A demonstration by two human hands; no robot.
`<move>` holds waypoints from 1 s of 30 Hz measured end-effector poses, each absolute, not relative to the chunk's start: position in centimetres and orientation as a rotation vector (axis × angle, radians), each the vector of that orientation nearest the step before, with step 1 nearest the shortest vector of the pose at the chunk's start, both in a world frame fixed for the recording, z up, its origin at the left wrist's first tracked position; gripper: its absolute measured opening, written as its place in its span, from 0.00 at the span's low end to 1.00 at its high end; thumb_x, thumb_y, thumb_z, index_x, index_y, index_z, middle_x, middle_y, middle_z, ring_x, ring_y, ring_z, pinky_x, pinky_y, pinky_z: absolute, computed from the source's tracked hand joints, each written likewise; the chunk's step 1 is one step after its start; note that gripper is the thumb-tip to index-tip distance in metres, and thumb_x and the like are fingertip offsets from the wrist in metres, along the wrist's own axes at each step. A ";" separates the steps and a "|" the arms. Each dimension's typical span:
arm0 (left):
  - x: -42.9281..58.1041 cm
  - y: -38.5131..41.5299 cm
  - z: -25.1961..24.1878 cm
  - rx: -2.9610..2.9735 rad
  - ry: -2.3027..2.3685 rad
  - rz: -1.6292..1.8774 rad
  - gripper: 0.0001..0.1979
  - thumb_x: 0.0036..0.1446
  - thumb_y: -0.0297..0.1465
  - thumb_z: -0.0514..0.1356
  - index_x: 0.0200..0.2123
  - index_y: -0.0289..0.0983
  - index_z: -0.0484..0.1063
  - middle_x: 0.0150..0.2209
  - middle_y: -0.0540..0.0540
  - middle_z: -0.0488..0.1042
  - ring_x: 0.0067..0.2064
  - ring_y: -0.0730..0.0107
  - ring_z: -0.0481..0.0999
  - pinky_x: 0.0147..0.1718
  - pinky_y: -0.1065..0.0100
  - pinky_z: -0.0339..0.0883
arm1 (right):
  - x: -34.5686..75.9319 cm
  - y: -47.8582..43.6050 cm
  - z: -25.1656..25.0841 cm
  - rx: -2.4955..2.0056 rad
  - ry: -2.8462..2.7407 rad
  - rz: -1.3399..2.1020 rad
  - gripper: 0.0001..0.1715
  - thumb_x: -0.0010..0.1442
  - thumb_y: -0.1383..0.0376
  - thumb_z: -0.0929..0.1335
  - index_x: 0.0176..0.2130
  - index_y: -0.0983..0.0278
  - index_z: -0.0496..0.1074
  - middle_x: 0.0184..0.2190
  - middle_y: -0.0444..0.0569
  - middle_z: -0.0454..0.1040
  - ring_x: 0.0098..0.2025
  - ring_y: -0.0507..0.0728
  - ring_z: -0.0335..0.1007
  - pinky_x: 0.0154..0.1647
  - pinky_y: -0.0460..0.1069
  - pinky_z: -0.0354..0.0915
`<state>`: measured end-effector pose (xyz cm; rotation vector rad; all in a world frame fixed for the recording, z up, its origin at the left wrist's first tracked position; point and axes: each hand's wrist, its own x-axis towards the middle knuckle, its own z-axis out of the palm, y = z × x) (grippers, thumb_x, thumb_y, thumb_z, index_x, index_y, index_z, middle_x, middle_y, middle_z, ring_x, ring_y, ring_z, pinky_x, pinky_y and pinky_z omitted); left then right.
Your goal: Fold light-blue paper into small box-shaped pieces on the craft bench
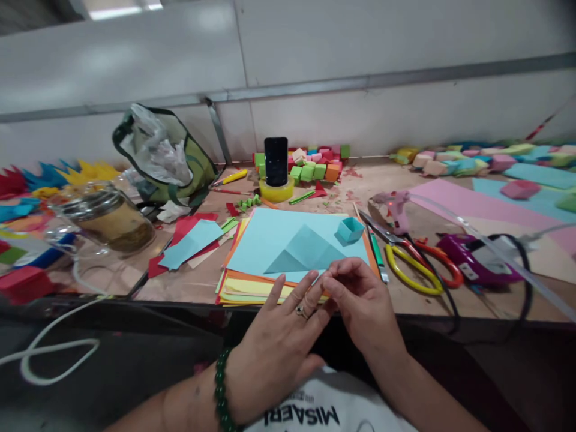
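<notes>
My left hand [285, 327] is open, palm down, its fingers spread just in front of the table edge; it wears a ring and a green bead bracelet [221, 384]. Thumb and fingers of my right hand [366, 303] are pinched together at the tip of my left index finger; anything between them is hidden. Beyond both hands lies a creased, folded light blue paper [306, 247] on a stack of coloured paper sheets [261, 231]. A small folded blue paper box [350, 230] sits on the stack's right side.
Right of the stack lie scissors [416, 270], a green cutter [377, 251], a pink glue gun [398, 210] and a purple device [479, 258] with cables. A phone [276, 162] stands on a tape roll [276, 191]. Leftward are a glass jar [110, 216] and a green bag [198, 171].
</notes>
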<state>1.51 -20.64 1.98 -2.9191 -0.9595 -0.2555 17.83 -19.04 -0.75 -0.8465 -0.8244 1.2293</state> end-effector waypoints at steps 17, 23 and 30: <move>2.5 -19.0 2.0 -2.955 -0.995 -0.214 0.32 0.55 0.45 0.61 0.58 0.36 0.60 0.69 0.38 0.44 0.70 0.56 0.37 0.65 0.49 0.32 | 18.4 -17.8 -0.6 -0.922 -0.774 1.247 0.15 0.48 0.66 0.76 0.34 0.60 0.69 0.30 0.42 0.72 0.31 0.50 0.69 0.28 0.44 0.67; 3.2 -19.0 2.3 -2.972 -1.011 -0.189 0.30 0.53 0.44 0.62 0.56 0.36 0.63 0.69 0.37 0.44 0.70 0.53 0.37 0.64 0.48 0.35 | 19.0 -17.8 -1.0 -0.918 -0.811 1.258 0.14 0.48 0.66 0.76 0.31 0.60 0.67 0.29 0.41 0.71 0.29 0.50 0.68 0.23 0.42 0.65; 3.7 -18.8 2.4 -2.956 -0.978 -0.194 0.32 0.55 0.44 0.61 0.59 0.36 0.59 0.69 0.39 0.42 0.70 0.54 0.34 0.64 0.49 0.34 | 19.2 -18.0 -0.8 -0.918 -0.820 1.217 0.15 0.48 0.65 0.76 0.34 0.60 0.69 0.29 0.40 0.70 0.29 0.50 0.68 0.25 0.43 0.66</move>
